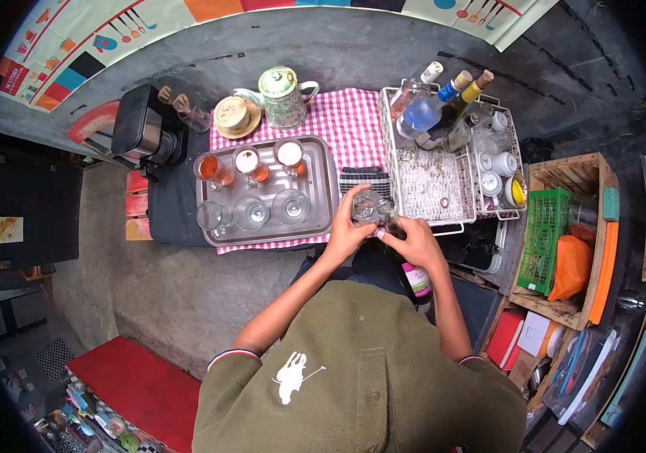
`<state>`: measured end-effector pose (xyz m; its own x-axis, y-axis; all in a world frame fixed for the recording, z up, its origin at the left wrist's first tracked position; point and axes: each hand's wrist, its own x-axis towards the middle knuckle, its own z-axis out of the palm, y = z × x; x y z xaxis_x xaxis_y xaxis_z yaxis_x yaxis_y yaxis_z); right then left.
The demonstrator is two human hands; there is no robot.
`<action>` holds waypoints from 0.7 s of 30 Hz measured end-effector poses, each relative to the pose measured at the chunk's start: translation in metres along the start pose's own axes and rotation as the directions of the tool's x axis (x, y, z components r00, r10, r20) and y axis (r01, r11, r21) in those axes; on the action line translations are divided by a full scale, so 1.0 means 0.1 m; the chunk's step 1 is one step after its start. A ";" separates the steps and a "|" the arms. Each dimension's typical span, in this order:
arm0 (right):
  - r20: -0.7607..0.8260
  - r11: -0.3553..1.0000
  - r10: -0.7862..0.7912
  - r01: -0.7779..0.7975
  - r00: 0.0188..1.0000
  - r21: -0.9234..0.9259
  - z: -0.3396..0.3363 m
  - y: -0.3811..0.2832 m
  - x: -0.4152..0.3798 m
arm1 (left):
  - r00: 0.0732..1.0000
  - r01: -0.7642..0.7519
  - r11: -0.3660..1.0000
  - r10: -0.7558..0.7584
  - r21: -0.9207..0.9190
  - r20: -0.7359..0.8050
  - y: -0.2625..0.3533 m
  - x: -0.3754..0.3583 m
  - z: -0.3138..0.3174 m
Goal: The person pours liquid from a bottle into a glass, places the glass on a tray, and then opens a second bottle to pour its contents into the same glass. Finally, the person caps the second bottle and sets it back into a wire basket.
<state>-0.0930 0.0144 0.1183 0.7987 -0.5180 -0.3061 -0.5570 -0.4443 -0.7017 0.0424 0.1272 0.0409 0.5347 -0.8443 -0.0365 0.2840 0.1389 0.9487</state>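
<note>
My left hand is closed around a small clear glass, its fingers wrapped along the left side. My right hand grips the neck of a dark bottle with a pink label. The bottle's top end is close beside the glass, and its body slants down toward my lap. Left of my hands, a brown tray carries three glass mugs of amber drink in the back row, white showing in two of them. Three clear glass mugs stand in the front row.
A speckled green teapot and a lidded cup on a saucer stand behind the tray on a checked cloth. At right are a white wire basket with bottles and jars, and a wooden crate. A black appliance stands left.
</note>
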 end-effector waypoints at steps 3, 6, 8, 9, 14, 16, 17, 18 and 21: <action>-0.008 0.999 -0.032 0.032 0.999 0.028 0.00 0.04 0.00 | 1.000 0.011 1.000 -0.011 0.020 -0.013 -0.02 0.00 0.03; 0.013 1.000 -0.010 0.010 1.000 0.029 0.00 0.01 -0.01 | 1.000 -0.008 0.999 0.009 0.047 -0.025 -0.06 0.00 0.04; 0.022 1.000 0.004 -0.005 1.000 0.013 -0.01 0.02 -0.02 | 1.000 -0.008 1.000 0.008 0.020 -0.025 -0.06 0.00 0.04; 0.023 1.000 0.003 -0.003 1.000 0.004 0.00 0.04 -0.02 | 1.000 0.015 1.000 -0.014 0.013 -0.027 -0.04 0.00 0.05; 0.039 1.000 0.019 -0.018 0.999 -0.015 0.03 0.09 -0.02 | 0.999 0.000 0.999 0.002 0.046 -0.036 -0.11 0.01 0.04; 0.051 0.998 0.035 -0.033 0.998 -0.049 0.03 0.11 0.00 | 0.999 0.018 0.999 -0.017 0.027 -0.037 -0.05 0.01 0.06; 0.064 0.998 0.053 -0.049 0.997 -0.048 0.03 0.10 0.00 | 0.999 0.028 0.999 -0.027 0.018 -0.038 -0.03 0.00 0.06; 0.077 0.997 0.070 -0.067 0.995 -0.048 0.02 0.07 -0.01 | 0.998 0.039 0.999 -0.038 0.003 -0.039 -0.04 -0.01 0.06; 0.126 0.994 0.095 -0.087 0.988 -0.065 -0.01 0.04 -0.02 | 0.998 0.053 0.998 -0.054 -0.023 -0.039 -0.05 -0.02 0.05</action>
<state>-0.0966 0.0128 0.1170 0.7648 -0.4615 -0.4496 -0.6379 -0.4440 -0.6293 0.0358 0.1252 0.0383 0.5492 -0.8297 -0.0997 0.3302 0.1058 0.9380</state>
